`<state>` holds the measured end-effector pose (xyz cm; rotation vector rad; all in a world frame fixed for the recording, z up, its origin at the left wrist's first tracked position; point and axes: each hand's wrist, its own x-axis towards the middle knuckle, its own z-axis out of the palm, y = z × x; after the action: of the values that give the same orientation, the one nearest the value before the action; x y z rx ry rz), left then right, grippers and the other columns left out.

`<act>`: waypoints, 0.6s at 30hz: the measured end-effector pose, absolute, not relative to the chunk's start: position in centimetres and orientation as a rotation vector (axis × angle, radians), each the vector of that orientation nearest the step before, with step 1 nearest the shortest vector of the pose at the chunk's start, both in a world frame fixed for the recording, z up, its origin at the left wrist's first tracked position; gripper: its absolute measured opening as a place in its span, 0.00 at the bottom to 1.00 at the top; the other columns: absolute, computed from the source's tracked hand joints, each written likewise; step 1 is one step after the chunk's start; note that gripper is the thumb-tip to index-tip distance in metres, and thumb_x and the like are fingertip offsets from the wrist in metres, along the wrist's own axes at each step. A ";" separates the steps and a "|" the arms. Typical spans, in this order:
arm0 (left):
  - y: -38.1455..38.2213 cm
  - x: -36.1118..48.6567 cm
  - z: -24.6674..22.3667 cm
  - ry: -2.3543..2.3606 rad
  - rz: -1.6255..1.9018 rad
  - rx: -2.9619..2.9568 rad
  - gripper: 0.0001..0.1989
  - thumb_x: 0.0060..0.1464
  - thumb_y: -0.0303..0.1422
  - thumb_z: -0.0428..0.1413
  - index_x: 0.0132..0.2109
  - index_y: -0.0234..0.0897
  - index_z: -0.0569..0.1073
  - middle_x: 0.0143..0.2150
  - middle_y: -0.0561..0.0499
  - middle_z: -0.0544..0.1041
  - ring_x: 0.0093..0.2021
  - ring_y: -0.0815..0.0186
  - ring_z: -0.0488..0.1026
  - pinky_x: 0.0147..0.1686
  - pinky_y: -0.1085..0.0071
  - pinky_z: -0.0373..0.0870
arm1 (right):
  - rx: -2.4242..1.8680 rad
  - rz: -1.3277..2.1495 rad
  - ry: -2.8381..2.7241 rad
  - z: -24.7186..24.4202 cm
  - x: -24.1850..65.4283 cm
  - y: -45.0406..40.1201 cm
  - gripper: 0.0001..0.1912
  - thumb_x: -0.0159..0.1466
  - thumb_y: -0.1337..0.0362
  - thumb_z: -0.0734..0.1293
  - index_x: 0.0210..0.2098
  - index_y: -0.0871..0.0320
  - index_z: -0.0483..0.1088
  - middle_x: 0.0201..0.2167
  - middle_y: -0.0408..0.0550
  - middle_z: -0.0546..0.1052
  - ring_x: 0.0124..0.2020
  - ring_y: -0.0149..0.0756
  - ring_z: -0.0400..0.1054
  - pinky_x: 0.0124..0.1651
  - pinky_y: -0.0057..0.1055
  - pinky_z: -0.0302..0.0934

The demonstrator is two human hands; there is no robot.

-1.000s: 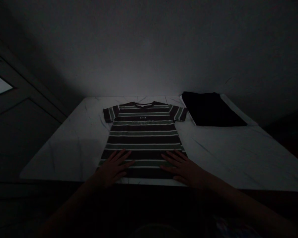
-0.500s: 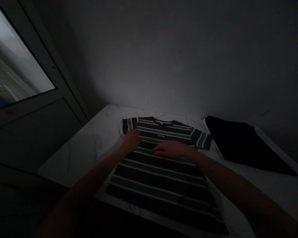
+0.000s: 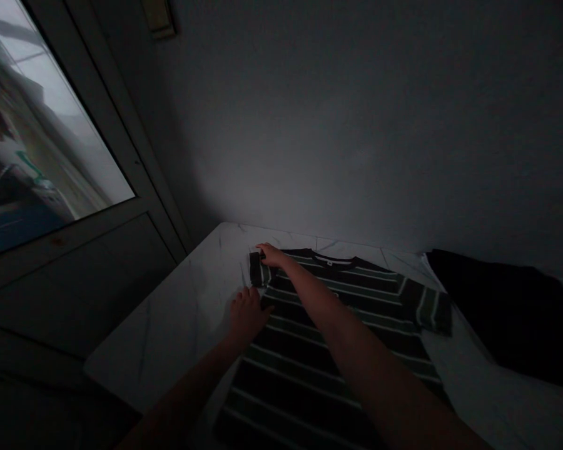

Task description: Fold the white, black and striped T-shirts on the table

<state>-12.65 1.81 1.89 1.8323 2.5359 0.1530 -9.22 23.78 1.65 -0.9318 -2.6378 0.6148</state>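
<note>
A striped T-shirt (image 3: 304, 337), dark with green bands and thin white lines, lies spread on a marble-patterned table, its collar toward the wall. My right hand (image 3: 271, 255) reaches across the shirt to the shoulder end of its left sleeve (image 3: 258, 270). Thumb and fingers there look closed on the cloth, though the dark hides the exact hold. By the shirt's left edge, just below that sleeve, rests my left hand (image 3: 246, 315). Its thumb is stretched over the fabric, apart from the fingers. My right forearm covers part of the shirt's chest.
Black folded-looking cloth (image 3: 507, 312) lies at the right of the table (image 3: 169, 319). A grey wall (image 3: 319, 137) rises behind. To the left is a door with a glass pane (image 3: 65, 125). The light is dim.
My right hand has moved from the shirt's chest up and left to the left sleeve. My left hand has shifted down from the sleeve to the side edge. The view has turned slightly.
</note>
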 end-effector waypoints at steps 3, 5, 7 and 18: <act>2.2 -12.8 2.1 2.502 0.098 1.793 0.21 0.59 0.46 0.55 0.49 0.32 0.74 0.50 0.39 0.75 0.54 0.51 0.70 0.52 0.59 0.65 | -0.918 0.659 -2.594 1.2 -9.9 23.9 0.21 0.50 0.77 0.69 0.43 0.59 0.76 0.43 0.50 0.79 0.44 0.39 0.72 0.48 0.29 0.64; 2.5 -12.8 2.2 2.477 0.072 1.782 0.18 0.59 0.45 0.55 0.46 0.34 0.76 0.49 0.40 0.76 0.54 0.51 0.71 0.52 0.59 0.65 | -0.933 0.671 -2.519 1.1 -9.4 24.0 0.12 0.51 0.76 0.68 0.35 0.59 0.76 0.39 0.50 0.79 0.41 0.39 0.72 0.46 0.29 0.64; 2.6 -12.6 2.4 2.451 0.062 1.795 0.16 0.59 0.43 0.54 0.44 0.36 0.77 0.48 0.41 0.77 0.54 0.52 0.71 0.51 0.60 0.65 | -0.957 0.678 -2.402 1.3 -8.3 24.3 0.09 0.53 0.74 0.67 0.32 0.59 0.76 0.40 0.51 0.78 0.41 0.39 0.72 0.46 0.30 0.63; -3.3 -7.8 4.0 2.072 0.220 1.882 0.14 0.57 0.27 0.49 0.51 0.41 0.65 0.42 0.47 0.79 0.42 0.57 0.78 0.36 0.66 0.68 | -1.125 0.886 -1.682 1.7 5.5 26.7 0.09 0.51 0.68 0.62 0.30 0.58 0.73 0.34 0.48 0.82 0.39 0.38 0.75 0.45 0.35 0.68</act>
<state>-7.78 -3.29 3.98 1.8822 2.0719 0.2198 5.46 26.73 1.71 -1.1246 -1.6815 0.8861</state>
